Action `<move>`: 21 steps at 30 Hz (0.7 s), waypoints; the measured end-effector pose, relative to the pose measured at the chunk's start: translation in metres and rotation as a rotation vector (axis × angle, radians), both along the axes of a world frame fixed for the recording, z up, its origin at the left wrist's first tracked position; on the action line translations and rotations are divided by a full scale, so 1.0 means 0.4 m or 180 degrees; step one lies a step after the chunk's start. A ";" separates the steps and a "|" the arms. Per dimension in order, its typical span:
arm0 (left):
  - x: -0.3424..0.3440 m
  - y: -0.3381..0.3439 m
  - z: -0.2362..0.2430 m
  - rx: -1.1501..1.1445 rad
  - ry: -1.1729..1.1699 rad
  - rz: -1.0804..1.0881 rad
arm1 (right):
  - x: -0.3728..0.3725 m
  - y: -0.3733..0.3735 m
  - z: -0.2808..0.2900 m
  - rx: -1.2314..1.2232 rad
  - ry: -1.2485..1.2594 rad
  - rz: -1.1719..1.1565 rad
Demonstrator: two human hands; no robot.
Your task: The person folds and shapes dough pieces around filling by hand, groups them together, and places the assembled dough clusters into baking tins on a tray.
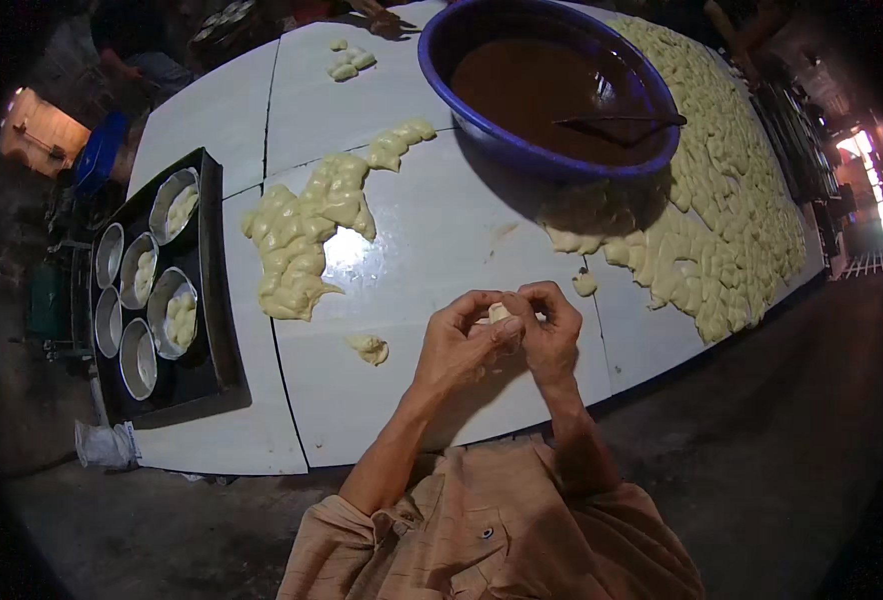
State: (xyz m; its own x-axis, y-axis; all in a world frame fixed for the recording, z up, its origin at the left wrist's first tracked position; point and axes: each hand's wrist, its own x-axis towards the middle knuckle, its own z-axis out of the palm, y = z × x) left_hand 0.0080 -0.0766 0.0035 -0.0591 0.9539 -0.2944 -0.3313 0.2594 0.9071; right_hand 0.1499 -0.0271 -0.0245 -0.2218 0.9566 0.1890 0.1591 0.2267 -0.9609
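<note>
Close together over the near middle of the white table, my left hand (467,335) and my right hand (549,330) pinch a small piece of pale dough (499,312) between their fingertips. Most of that piece is hidden by the fingers. A single dough lump (369,348) lies on the table left of my left hand. Further off to the left spreads a bunch of joined dough pieces (312,220). Another little dough piece (585,283) rests just beyond my right hand.
A large blue basin (442,85) of brown liquid, with a dark stick-like tool (617,122) in it, stands at the back. Dough pieces (732,200) cover the table's right side. At left, a black tray (224,300) holds several round metal tins (140,362), some containing dough. People stand at the far edge.
</note>
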 end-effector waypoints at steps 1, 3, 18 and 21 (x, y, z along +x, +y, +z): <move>-0.002 -0.004 -0.001 -0.0023 -0.0006 -0.0015 | 0.010 0.000 -0.003 -0.0247 -0.0250 0.0071; -0.002 -0.011 -0.005 -0.0208 0.0077 0.0012 | 0.037 -0.018 -0.002 -0.0476 -0.0310 0.0125; -0.081 -0.159 -0.052 -0.0089 0.2814 -0.0782 | 0.100 -0.111 -0.038 -0.2176 -0.0724 0.0534; -0.048 -0.148 -0.084 0.0280 0.3009 -0.0643 | 0.077 -0.118 -0.053 -0.1174 -0.1963 -0.0172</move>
State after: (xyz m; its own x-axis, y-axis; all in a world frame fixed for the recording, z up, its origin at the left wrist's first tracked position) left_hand -0.0112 -0.1357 -0.0300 -0.0674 0.9883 -0.1366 0.5878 0.1499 0.7950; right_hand 0.1809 -0.0743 -0.0456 -0.1344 0.9467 -0.2928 0.6994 -0.1187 -0.7048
